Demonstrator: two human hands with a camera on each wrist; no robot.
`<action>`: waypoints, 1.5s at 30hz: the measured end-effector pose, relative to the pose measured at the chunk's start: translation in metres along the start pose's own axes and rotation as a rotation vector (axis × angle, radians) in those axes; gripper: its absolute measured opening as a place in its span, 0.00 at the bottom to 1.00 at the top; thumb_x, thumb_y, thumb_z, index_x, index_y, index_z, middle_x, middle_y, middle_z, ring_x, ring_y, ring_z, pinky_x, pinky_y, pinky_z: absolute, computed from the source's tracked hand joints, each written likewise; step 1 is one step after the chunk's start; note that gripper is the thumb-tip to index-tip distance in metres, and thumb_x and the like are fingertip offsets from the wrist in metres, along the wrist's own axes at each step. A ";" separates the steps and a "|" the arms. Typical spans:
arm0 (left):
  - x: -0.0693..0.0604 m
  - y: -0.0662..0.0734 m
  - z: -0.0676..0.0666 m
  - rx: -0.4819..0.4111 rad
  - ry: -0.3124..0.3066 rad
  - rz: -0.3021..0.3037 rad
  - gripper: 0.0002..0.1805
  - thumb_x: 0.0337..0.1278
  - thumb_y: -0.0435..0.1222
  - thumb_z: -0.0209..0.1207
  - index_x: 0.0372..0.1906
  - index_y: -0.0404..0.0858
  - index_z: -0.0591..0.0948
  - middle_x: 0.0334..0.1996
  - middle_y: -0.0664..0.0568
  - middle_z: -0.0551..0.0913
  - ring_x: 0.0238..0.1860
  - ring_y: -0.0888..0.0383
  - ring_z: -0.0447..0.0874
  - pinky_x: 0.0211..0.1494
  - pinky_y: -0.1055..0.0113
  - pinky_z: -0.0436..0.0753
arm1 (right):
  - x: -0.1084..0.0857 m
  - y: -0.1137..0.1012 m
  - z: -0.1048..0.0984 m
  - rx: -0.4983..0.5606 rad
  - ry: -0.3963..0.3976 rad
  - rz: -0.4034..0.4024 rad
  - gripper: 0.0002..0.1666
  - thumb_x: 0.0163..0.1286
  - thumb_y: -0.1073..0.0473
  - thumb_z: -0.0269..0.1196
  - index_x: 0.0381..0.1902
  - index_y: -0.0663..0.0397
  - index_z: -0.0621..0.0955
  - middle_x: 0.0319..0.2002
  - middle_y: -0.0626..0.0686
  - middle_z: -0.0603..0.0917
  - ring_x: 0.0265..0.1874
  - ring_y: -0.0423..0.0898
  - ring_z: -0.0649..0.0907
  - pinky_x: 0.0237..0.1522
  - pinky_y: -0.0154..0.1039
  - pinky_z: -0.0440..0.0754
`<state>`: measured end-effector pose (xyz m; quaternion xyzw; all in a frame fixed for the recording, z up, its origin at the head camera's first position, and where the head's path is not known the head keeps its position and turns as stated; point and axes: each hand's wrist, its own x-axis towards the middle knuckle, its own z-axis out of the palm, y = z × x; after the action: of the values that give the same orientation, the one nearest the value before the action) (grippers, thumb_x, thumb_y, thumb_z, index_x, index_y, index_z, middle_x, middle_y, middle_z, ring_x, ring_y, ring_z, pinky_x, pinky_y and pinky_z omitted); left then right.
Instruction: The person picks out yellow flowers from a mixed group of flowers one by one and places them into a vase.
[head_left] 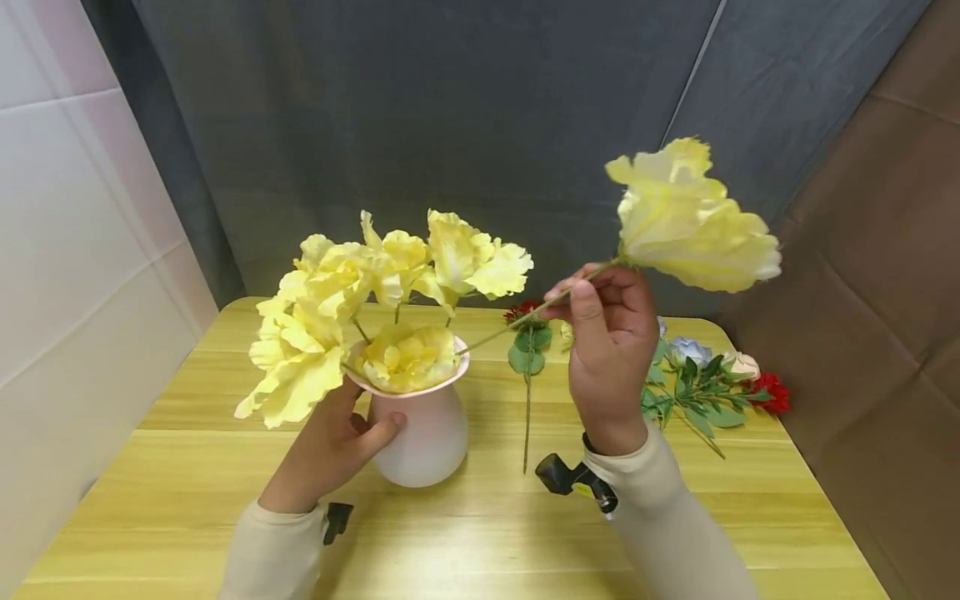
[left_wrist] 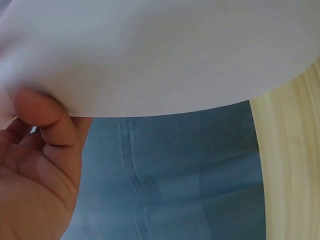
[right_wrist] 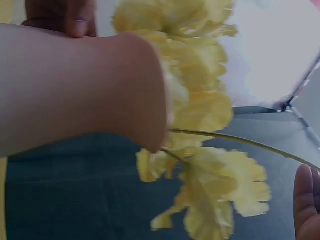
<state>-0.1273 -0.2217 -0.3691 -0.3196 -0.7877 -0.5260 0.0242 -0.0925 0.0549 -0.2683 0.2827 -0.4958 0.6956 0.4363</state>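
Note:
A pale pinkish-white vase stands upright on the table, holding several yellow flowers. My left hand grips its left side, thumb across the front; in the left wrist view the thumb bends against the vase wall. With my right hand I pinch the stem of another yellow flower, just below its bloom. The stem slants down left to the vase's mouth. In the right wrist view this stem meets the rim; its lower end is hidden.
A red flower with green leaves and a long stem lies behind and right of the vase. Further right, blue, pale pink and red flowers lie together. A grey curtain hangs behind the wooden table.

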 end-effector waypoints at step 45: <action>0.001 -0.002 -0.001 -0.034 -0.011 0.018 0.35 0.63 0.31 0.63 0.72 0.47 0.65 0.62 0.42 0.73 0.18 0.59 0.75 0.19 0.65 0.78 | -0.059 0.079 -0.117 -0.852 -0.546 0.590 0.08 0.78 0.55 0.57 0.41 0.50 0.81 0.37 0.50 0.83 0.36 0.45 0.82 0.36 0.45 0.82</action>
<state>-0.1298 -0.2226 -0.3695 -0.3302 -0.7759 -0.5372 0.0191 -0.1314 0.1350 -0.3926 0.1014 -0.8840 0.4288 0.1558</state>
